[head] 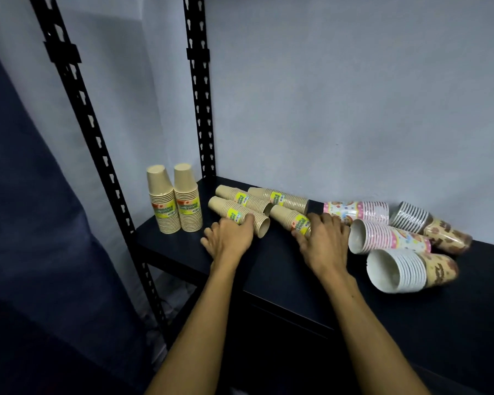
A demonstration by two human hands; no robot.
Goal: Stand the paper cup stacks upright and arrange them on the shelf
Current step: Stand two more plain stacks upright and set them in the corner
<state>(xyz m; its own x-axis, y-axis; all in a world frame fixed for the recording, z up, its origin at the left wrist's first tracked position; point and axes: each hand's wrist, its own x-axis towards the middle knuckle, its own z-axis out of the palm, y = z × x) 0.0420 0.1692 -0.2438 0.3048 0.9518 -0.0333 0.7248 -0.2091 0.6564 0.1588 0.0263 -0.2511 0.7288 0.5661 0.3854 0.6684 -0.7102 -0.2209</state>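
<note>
At centre frame the left hand (228, 235) curls over the open end of a lying kraft stack (237, 215), fingers closed loosely on it; the right hand (324, 238) wraps another kraft stack (290, 219) near its label. Both look light, sleeved in slippery film and easily crushed, so a grip round the banded middle seems safest. Two upright stacks (174, 199) stand left of centre on the shelf (283, 280); patterned stacks (391, 238) lie at right.
</note>
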